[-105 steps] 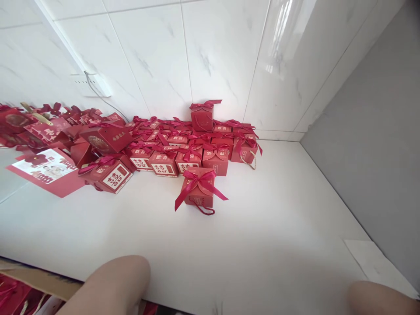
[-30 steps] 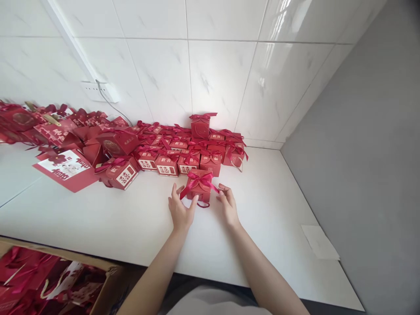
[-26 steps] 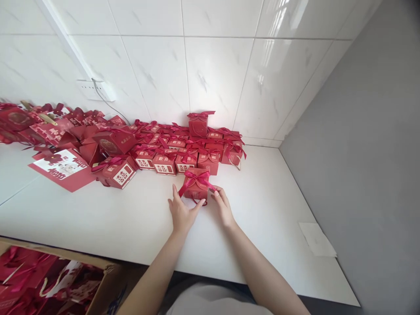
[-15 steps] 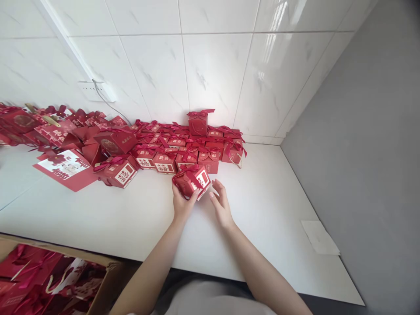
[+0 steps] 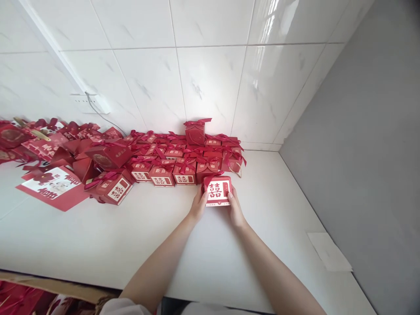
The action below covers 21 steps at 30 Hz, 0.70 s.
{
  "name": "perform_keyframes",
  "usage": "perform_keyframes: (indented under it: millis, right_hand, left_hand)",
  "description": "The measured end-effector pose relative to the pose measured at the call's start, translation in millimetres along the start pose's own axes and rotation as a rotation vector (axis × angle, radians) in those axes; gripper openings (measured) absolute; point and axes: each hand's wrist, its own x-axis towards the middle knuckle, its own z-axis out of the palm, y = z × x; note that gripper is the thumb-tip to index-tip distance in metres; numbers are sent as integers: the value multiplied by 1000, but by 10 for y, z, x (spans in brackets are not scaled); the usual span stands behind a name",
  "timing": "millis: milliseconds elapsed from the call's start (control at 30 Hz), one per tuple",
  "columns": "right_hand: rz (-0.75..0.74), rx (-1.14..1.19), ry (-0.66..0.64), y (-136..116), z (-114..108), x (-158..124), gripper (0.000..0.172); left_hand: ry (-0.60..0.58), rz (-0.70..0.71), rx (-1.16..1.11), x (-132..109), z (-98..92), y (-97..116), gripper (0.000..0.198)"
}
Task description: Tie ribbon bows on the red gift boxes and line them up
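Between my two hands is a red gift box (image 5: 218,192), its white double-happiness label facing me and a red ribbon at its upper left. My left hand (image 5: 199,203) grips the box's left side. On the other side my right hand (image 5: 235,208) holds it, thumb on the front by the label's right edge. Just behind stands a row of similar red ribboned boxes (image 5: 185,170), several deep. One more box (image 5: 194,132) sits on top of them near the wall.
Left of the rows lie a tilted gift box (image 5: 111,189), an opened red box with a white printed panel (image 5: 52,186) and a heap of other red boxes. A carton (image 5: 52,284) of red packages stands below the table's front left. White paper (image 5: 329,251) lies near the grey partition (image 5: 354,144).
The held box has moved right and turned so its label faces me. My right hand, apart from it before, now grips its right side. The view has shifted slightly.
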Motion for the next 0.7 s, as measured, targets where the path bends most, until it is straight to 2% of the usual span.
perform_keyframes:
  millis: [233,700]
  right_hand:
    - [19,25,-70,67,-37,51,53]
    - [35,72,-58,62,-56,63,52]
  left_hand:
    - [-32,6,0,44,-178,-67,68]
    - [-21,-24,11,53,-158,-63,74]
